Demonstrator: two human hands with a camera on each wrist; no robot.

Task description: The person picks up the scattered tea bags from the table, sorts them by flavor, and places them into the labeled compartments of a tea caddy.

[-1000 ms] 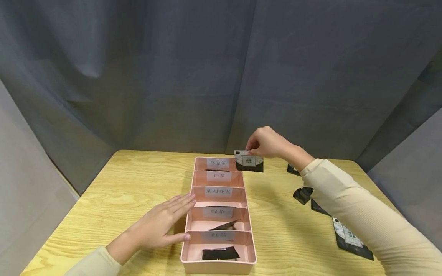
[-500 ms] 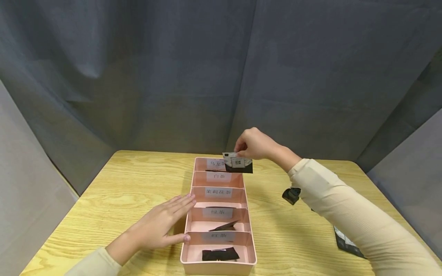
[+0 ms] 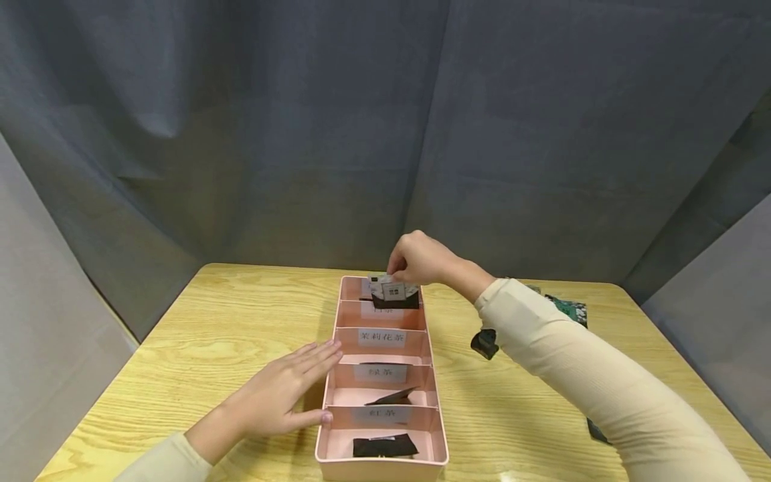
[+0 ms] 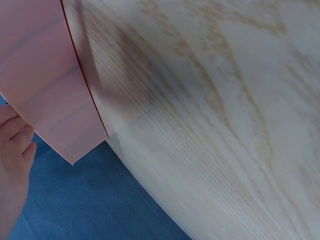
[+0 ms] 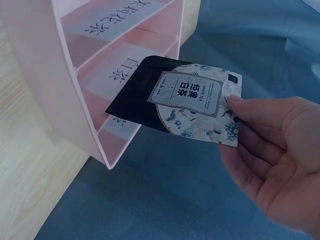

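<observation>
1. Pinching white tea sachet (image 5: 187, 102) in right hand (image 3: 424, 258), near far edge of pink tray (image 3: 379, 472); seemingly mid-placing!
2. Touching left edge with straight-fingered left hand (image 3: 283, 387).
3. Probably calls for lowering into white-tea compartment (image 3: 385, 323), releasing.

In the head view, the surface (image 3: 241, 321) is bright against a dim curtain (image 3: 301, 134). Both wrist views look bluish; the left shows a soft, blurry-edged shadow.
</observation>
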